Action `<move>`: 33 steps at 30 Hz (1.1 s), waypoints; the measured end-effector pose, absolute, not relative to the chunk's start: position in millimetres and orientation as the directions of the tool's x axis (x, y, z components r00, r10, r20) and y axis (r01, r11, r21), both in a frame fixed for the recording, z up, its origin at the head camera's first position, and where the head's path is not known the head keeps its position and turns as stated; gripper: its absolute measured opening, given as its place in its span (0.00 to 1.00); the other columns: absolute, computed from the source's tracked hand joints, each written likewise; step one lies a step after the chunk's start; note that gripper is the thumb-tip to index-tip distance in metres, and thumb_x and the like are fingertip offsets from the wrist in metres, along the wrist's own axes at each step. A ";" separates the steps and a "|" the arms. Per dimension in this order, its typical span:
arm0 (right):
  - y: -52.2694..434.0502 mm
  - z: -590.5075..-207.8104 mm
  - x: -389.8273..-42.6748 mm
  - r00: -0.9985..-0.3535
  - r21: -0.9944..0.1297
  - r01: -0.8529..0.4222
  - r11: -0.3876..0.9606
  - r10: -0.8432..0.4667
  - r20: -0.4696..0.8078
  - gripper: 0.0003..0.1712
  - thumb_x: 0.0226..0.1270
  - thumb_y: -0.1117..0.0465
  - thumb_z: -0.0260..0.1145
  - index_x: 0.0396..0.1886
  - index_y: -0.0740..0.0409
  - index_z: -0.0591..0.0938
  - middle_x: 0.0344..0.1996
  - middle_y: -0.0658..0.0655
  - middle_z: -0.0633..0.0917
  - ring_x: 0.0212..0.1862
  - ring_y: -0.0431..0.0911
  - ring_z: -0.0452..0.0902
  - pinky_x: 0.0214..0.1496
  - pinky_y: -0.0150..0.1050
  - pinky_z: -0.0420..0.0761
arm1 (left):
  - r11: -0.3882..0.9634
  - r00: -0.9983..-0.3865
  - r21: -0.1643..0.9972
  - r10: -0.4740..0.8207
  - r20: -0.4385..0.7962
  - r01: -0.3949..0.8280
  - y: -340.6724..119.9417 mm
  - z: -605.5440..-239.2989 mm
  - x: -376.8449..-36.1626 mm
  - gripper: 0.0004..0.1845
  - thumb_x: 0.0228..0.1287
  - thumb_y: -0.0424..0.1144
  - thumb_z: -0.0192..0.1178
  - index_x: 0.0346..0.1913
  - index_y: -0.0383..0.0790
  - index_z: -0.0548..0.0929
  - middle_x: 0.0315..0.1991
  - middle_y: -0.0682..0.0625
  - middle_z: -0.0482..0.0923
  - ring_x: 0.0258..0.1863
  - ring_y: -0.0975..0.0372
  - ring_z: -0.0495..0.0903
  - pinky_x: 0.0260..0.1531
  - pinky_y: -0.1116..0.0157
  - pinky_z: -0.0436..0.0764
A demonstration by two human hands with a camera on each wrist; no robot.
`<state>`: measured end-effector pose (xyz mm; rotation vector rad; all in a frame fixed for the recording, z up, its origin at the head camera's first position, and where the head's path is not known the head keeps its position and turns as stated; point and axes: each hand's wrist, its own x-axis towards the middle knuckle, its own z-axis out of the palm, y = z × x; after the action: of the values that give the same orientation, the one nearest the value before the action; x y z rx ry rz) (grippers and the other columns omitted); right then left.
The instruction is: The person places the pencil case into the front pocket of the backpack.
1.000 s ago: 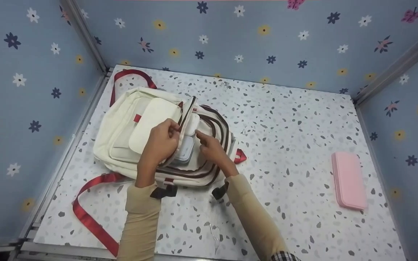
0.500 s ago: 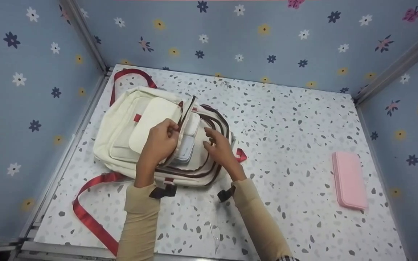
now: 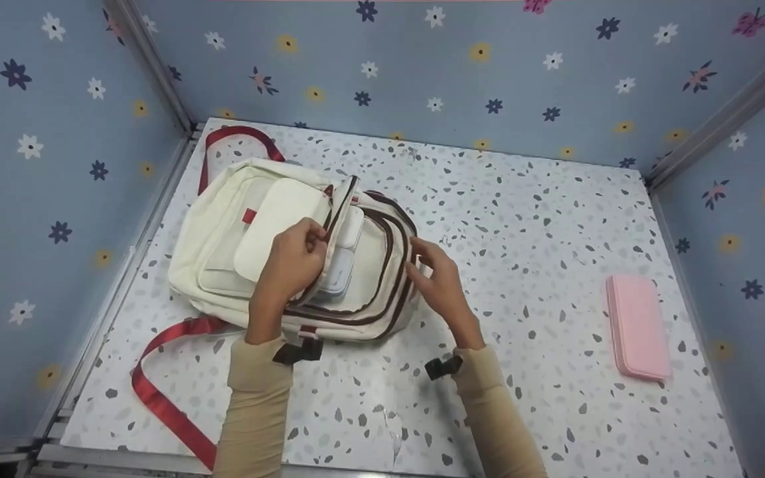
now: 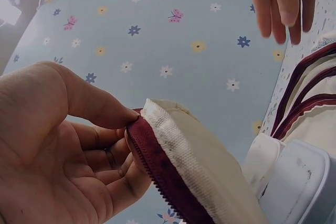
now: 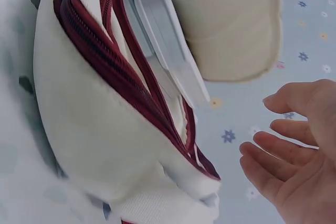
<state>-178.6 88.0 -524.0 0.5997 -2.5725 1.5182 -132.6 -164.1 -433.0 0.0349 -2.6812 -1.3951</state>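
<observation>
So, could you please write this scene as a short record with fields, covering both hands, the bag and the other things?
left hand: the left hand pinches the zipper edge of the backpack flap, holding the compartment open
right hand: the right hand is open, beside the bag's right side, holding nothing
backpack: the cream backpack with dark red zippers lies flat on the speckled table
inside: a white box sits in the open compartment
elsewhere: a pink case lies apart, to the right
</observation>
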 end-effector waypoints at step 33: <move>231.7 -540.2 -146.2 -0.969 -0.837 -0.149 0.527 0.090 0.229 0.28 0.63 0.65 0.65 0.63 0.61 0.72 0.61 0.60 0.75 0.62 0.54 0.72 0.64 0.48 0.70 | 0.584 -0.990 0.810 -0.079 0.112 0.045 -170.7 -434.4 -131.0 0.08 0.62 0.29 0.51 0.41 0.31 0.78 0.32 0.42 0.78 0.33 0.54 0.75 0.37 0.60 0.73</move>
<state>-146.2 231.7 -540.2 0.0499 -2.5236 1.4187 -131.0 -170.7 -434.4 0.0290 -2.6727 -1.3730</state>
